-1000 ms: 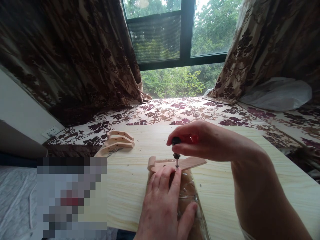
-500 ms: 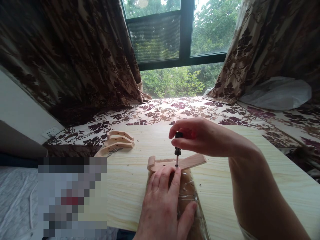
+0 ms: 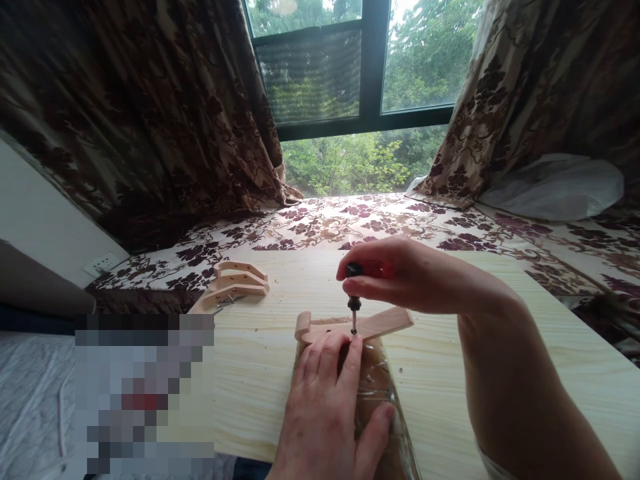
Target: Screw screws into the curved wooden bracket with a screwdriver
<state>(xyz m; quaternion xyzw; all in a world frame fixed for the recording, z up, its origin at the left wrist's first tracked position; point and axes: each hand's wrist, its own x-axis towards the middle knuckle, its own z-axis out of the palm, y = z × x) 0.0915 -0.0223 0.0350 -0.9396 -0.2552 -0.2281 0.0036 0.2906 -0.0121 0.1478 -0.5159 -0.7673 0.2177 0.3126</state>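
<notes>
I had the right hand [image 3: 387, 273] gripping a screwdriver [image 3: 354, 303] upon the wooden piece [image 3: 387, 325], left hand [image 3: 323, 393] flat at its near edge.

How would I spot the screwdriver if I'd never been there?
Find the pale table by the window. Over it, just past the left hand, the right hand holds the screwdriver tip-down. Unlike the pale wooden piece below, it has a black handle and metal shaft.
</notes>
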